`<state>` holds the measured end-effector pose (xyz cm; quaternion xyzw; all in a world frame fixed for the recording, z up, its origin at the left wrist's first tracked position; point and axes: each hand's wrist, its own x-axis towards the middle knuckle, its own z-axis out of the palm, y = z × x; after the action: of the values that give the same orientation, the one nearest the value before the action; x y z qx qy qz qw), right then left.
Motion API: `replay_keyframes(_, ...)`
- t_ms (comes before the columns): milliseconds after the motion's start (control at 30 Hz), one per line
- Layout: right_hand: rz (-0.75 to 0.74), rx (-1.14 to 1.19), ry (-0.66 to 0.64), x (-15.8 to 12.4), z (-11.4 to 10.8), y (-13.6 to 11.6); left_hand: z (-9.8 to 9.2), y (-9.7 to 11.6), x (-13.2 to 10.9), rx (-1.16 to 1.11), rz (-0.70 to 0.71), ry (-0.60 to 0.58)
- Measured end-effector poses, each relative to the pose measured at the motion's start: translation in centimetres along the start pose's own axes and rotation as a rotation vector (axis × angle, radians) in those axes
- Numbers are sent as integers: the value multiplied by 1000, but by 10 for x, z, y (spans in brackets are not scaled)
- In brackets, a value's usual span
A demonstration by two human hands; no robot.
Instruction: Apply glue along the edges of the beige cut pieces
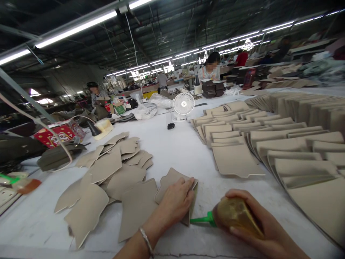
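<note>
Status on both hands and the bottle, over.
Left hand pressing flat on beige cut piece. Right hand grips amber squeeze bottle, green nozzle at piece's edge. Nothing in between.

Both forearms were uncovered up to the near edge. The left hand (176,199), near centre, wore one thin, silver-coloured metal bangle (147,241) at the wrist. The right hand (258,226), near right, was bare, as was its wrist.
</note>
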<state>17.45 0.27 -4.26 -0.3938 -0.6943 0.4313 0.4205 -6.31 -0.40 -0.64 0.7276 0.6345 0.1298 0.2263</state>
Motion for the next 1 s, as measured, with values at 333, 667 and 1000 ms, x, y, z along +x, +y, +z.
replay_keyframes(333,31,23,-47,-2,-4,3,0,1,-1,8,-12,-5)
replay_keyframes(667,49,60,-34,-1,-1,2,0,1,-2,-12,-5,2)
replay_keyframes(1000,117,71,-15,-3,-2,-6,2,0,-2,-23,-22,4)
